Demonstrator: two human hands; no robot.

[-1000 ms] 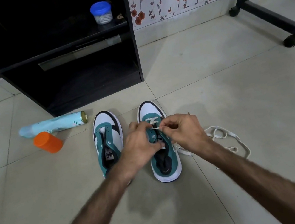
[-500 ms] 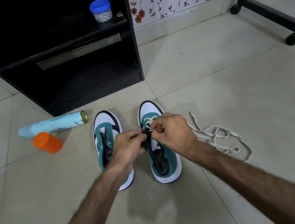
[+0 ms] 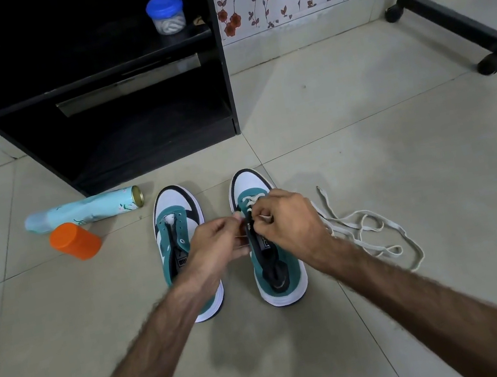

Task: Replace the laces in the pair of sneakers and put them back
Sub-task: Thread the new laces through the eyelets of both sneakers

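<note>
Two teal and white sneakers stand side by side on the floor, toes pointing away from me. The left sneaker (image 3: pixel 178 234) has no lace in its eyelets. The right sneaker (image 3: pixel 275 270) carries a cream lace (image 3: pixel 371 233) through its front eyelets, and the loose length trails in loops on the tiles to the right. My left hand (image 3: pixel 217 243) pinches at the left edge of the right sneaker's eyelet row. My right hand (image 3: pixel 290 224) pinches the lace over the tongue. The fingertips of both hands meet and hide the eyelets under them.
A pale blue spray can (image 3: pixel 85 210) lies on its side left of the sneakers, an orange cap (image 3: pixel 75 240) beside it. A black shelf unit (image 3: pixel 143 107) stands behind, holding a blue-lidded jar (image 3: pixel 166 15). A black wheeled frame (image 3: pixel 455 15) stands at the back right.
Both hands have shifted forward along the right sneaker toward its toe. The loose lace now lies spread further out on the tiles to the right.
</note>
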